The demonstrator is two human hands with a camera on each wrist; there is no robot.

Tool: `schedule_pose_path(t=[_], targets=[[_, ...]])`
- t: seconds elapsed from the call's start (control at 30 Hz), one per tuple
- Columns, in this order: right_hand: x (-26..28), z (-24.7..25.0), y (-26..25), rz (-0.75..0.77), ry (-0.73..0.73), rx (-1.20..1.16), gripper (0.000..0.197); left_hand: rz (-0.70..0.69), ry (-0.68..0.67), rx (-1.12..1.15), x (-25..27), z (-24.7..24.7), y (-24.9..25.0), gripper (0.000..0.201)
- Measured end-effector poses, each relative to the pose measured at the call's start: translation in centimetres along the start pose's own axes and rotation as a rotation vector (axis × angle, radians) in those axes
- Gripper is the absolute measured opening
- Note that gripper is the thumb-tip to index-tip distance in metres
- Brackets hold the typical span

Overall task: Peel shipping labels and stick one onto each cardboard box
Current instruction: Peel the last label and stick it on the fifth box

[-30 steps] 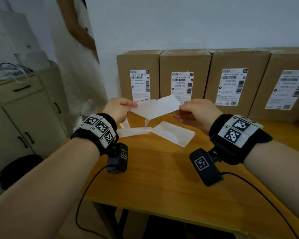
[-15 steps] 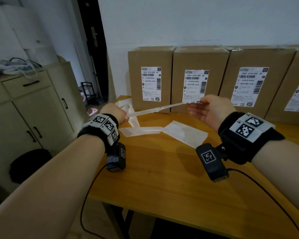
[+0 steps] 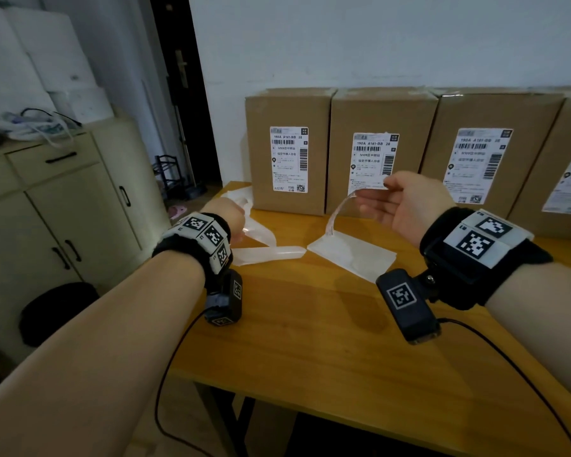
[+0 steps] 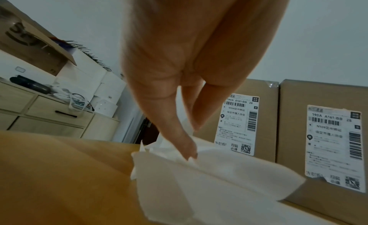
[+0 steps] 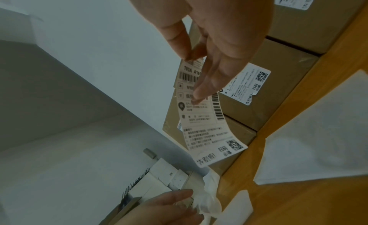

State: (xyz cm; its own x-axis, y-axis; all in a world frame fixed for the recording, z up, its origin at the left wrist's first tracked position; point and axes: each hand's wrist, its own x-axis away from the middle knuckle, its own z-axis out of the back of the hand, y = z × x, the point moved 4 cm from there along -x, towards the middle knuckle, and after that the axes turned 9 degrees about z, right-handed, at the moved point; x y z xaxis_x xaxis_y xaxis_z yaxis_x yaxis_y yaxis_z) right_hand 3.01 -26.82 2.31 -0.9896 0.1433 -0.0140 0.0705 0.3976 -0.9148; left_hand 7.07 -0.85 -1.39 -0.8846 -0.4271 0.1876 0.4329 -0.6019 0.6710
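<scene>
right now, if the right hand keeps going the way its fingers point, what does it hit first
Probably the second cardboard box from the left, on its stuck label. The right hand pinches the peeled shipping label just ahead of it; depth is uncertain.

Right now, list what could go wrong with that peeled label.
The peeled shipping label hangs curled from the right hand, pinched at one end only; it may fold onto itself. All cardboard boxes in view already carry labels, so it might double up. The left hand holds the backing paper, which could catch the adhesive.
</scene>
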Motion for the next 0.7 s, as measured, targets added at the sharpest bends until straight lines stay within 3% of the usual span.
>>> schedule_pose_path(t=[0.1,0.17,0.3,0.47,0.57,0.7], targets=[[0.3,0.1,-0.2,0.005,-0.015,0.02,0.02,-0.018,-0.095,0.026,0.2,-0.1,0.3,0.041],[0.5,0.3,-0.4,0.009,-0.028,0.028,0.022,-0.027,-0.083,0.028,1.3,0.2,0.7,0.037],[1.0,0.4,-0.7,0.017,-0.045,0.053,0.026,-0.253,0.026,-0.091,4.2,0.4,2.8,0.028],[1.5,0.8,-1.2,0.062,-0.057,0.117,0.017,-0.58,-0.128,-0.076,10.4,-1.5,7.4,0.029],[2.3,1.5,-2.2,0.106,-0.06,0.149,0.005,-0.689,-0.003,-0.132,12.8,-2.5,9.6,0.029],[3.8,3.1,-3.9,0.151,-0.047,0.17,0.01,-0.765,0.189,-0.251,15.1,-3.2,11.3,0.021]])
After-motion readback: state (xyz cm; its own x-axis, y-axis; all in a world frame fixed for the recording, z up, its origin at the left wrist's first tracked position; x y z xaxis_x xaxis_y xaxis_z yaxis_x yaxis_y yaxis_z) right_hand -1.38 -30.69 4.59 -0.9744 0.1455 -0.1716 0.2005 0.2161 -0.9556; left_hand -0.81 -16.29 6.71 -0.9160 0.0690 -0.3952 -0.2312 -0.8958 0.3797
